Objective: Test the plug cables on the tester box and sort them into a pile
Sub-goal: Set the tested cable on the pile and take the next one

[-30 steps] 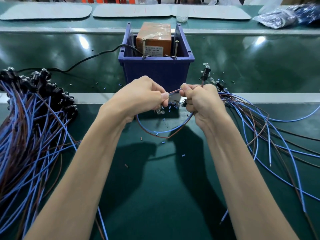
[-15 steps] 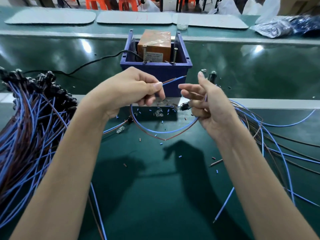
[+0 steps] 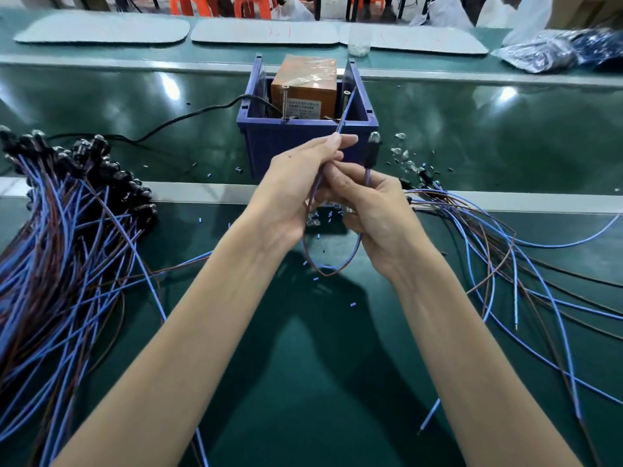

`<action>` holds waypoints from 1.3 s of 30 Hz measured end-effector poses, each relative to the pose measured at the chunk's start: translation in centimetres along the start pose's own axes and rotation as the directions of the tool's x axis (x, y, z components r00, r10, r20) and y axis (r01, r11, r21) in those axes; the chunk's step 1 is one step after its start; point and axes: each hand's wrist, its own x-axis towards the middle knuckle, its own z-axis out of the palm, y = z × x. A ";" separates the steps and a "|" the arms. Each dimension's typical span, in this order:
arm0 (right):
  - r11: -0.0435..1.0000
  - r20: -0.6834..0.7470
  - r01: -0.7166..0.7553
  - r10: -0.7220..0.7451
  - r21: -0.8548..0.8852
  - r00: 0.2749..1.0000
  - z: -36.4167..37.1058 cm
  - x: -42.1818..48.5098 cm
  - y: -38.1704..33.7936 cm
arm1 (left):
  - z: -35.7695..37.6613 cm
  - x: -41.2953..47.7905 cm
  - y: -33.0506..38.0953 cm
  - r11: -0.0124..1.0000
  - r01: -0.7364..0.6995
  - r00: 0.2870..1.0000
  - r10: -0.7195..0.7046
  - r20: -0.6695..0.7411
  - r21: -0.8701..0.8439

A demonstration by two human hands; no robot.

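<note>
At the centre of the frame both hands hold one plug cable [image 3: 332, 268] above the green table [image 3: 303, 392]. The left hand [image 3: 296, 193] pinches the cable's two thin wire ends, one blue and one brown, between thumb and forefinger. The ends slant up and to the right toward the right-hand metal post [image 3: 346, 96] of the tester box [image 3: 296, 146], but whether they touch it I cannot tell. The right hand [image 3: 377, 210], just beside the left and a little lower, has its fingers curled round the cable right under the black plug [image 3: 372, 151], which stands upright with a clear tip on top. Between the two grips the cable hangs in a loop below the hands, off the table. The tester box is a blue bin just above the hands with an orange block [image 3: 305, 82] inside, and a black cord [image 3: 188, 119] runs from it toward the left. A thick pile of cables [image 3: 67, 237] with black plugs fills the left edge of the frame. Looser cables [image 3: 505, 264] spread out on the right. Small cut bits [image 3: 353, 304] lie scattered on the table around the box and below the hands. Pale mats [image 3: 101, 32] lie along the top, and a plastic bag [image 3: 553, 50] sits in the upper right.
</note>
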 end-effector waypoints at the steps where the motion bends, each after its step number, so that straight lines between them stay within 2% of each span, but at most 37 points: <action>1: 1.000 0.008 0.010 -0.010 0.021 1.000 -0.1 0.0 0.0 | 0.1 0.1 -0.1 1.000 -0.001 1.000 0.001 -0.005 0.020; 3: 0.998 0.010 0.019 -0.020 0.061 1.000 -0.2 0.0 0.0 | 0.2 0.1 -0.3 0.998 -0.027 0.999 0.028 -0.019 0.049; 6: 0.996 -0.017 0.047 -0.046 0.074 0.999 0.0 0.0 -0.1 | 0.4 0.3 -0.8 0.977 -0.136 0.980 0.156 -0.121 0.162; 10: 1.000 -0.164 0.006 -0.010 -0.021 0.986 0.0 0.3 -0.1 | -0.1 0.5 -0.8 0.922 -0.260 0.913 0.331 -0.239 0.287; 13: 0.997 -0.230 0.023 -0.006 0.072 0.973 -0.1 0.3 -0.6 | -1.3 0.9 0.0 0.873 -0.274 0.862 0.409 -0.300 0.403; 16: 0.994 -0.312 0.093 -0.069 0.063 0.948 -0.3 0.5 -1.0 | -2.3 1.2 0.9 0.881 -0.206 0.882 0.356 -0.310 0.426; 18: 0.993 -0.347 0.116 -0.103 0.018 0.932 -0.7 0.9 -1.3 | -2.8 1.2 1.3 0.886 -0.183 0.910 0.316 -0.268 0.427; 23: 0.991 -0.374 0.116 -0.081 0.072 0.924 -1.6 1.8 -1.7 | -4.0 1.6 1.3 0.856 -0.235 0.914 0.356 -0.196 0.461; 28: 0.996 -0.355 0.080 -0.063 0.034 0.933 -2.3 2.0 -1.5 | -4.6 1.8 1.1 0.857 -0.262 0.854 0.420 -0.308 0.443; 32: 0.992 -0.336 0.065 -0.026 0.107 0.941 -2.8 2.4 -1.5 | -5.2 2.1 0.9 0.888 -0.246 0.834 0.398 -0.382 0.389; 35: 0.990 -0.307 0.055 -0.011 0.133 0.952 -2.9 2.4 -1.5 | -5.4 2.5 0.7 0.905 -0.199 0.874 0.337 -0.350 0.375; 39: 0.996 -0.271 0.042 -0.020 0.076 0.962 -2.9 2.1 -1.5 | -5.4 2.7 0.2 0.905 -0.175 0.918 0.292 -0.267 0.388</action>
